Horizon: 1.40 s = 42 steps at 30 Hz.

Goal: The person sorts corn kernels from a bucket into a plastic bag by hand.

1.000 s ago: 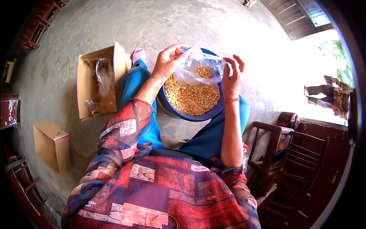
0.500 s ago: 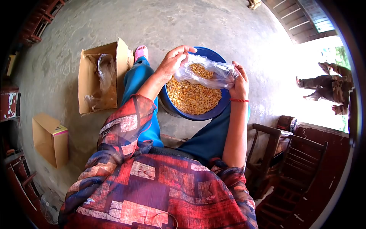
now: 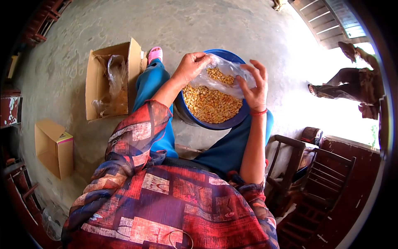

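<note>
A blue bucket (image 3: 206,124) full of loose yellow corn kernels (image 3: 212,103) stands between my legs. Over its far half is a clear plastic bag (image 3: 227,88) with some kernels in it. My left hand (image 3: 190,68) pinches the bag's left edge between thumb and fingers. At the bag's right side is my right hand (image 3: 256,89), thumb and fingers spread apart, the plastic lying behind and beside them. A red band circles my right wrist.
An open cardboard box (image 3: 129,79) holding crumpled clear plastic is left of my leg, with a smaller carton (image 3: 66,155) nearer. Wooden chairs (image 3: 327,174) stand at the right. Another person (image 3: 348,85) is by the bright doorway.
My right hand has loosened from the bag's right edge and its fingers have spread. My left hand has shifted slightly, still pinching the plastic. The person at the doorway has moved.
</note>
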Each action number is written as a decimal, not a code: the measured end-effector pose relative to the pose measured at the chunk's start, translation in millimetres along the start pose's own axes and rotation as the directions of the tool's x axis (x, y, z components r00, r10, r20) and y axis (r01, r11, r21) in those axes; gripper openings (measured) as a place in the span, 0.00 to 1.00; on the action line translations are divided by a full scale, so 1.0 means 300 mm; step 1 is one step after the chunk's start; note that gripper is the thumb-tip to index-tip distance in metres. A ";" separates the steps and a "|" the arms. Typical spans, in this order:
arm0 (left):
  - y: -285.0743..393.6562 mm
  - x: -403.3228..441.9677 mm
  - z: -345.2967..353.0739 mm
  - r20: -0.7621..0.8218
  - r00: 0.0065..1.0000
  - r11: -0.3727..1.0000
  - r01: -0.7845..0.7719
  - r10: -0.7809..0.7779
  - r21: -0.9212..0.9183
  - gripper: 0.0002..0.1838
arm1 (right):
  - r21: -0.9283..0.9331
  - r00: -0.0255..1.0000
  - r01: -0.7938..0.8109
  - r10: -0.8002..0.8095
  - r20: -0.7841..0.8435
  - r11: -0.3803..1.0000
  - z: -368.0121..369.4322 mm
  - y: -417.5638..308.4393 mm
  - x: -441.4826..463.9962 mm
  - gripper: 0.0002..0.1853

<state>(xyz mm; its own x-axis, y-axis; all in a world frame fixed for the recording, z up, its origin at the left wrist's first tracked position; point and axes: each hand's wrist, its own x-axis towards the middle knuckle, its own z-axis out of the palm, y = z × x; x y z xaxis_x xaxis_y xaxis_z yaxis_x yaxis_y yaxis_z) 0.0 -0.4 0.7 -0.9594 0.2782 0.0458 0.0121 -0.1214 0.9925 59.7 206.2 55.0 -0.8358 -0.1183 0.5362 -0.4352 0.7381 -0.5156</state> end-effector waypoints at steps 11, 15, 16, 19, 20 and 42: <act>0.014 -0.002 0.000 0.037 0.995 0.991 0.093 -0.090 -0.093 0.14 | 0.718 0.735 -0.482 0.678 0.019 0.502 0.006 0.053 -0.002 0.10; 0.013 0.001 0.010 -0.055 0.990 0.949 0.104 -0.126 -0.298 0.14 | 0.731 0.741 -0.292 0.629 -0.234 0.616 -0.028 0.047 0.001 0.09; 0.013 0.000 0.009 -0.057 0.990 0.949 0.105 -0.128 -0.298 0.14 | 0.792 0.780 -0.248 0.599 -0.178 0.558 -0.053 0.038 -0.009 0.08; 0.017 0.001 0.000 -0.010 0.987 0.943 0.151 -0.161 -0.297 0.14 | 0.851 0.883 -0.434 0.329 0.335 0.296 -0.091 0.031 -0.070 0.14; 0.019 0.001 0.000 -0.012 0.986 0.953 0.160 -0.169 -0.256 0.15 | 0.771 0.831 -0.556 0.192 0.523 0.310 -0.097 0.032 -0.088 0.15; 0.009 0.006 -0.004 0.069 0.997 0.955 0.045 -0.026 -0.294 0.08 | -0.056 0.973 -0.202 0.194 -0.127 0.978 0.244 -0.009 -0.115 0.07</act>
<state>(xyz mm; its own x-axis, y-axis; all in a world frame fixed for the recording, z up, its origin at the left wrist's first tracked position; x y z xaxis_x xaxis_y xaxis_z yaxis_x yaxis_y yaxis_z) -2.1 -1.4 3.4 -0.9376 0.3466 0.0275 -0.1150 -0.3837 0.9163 65.1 159.7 -10.9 -0.8551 0.1125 0.5061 -0.2377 0.7825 -0.5755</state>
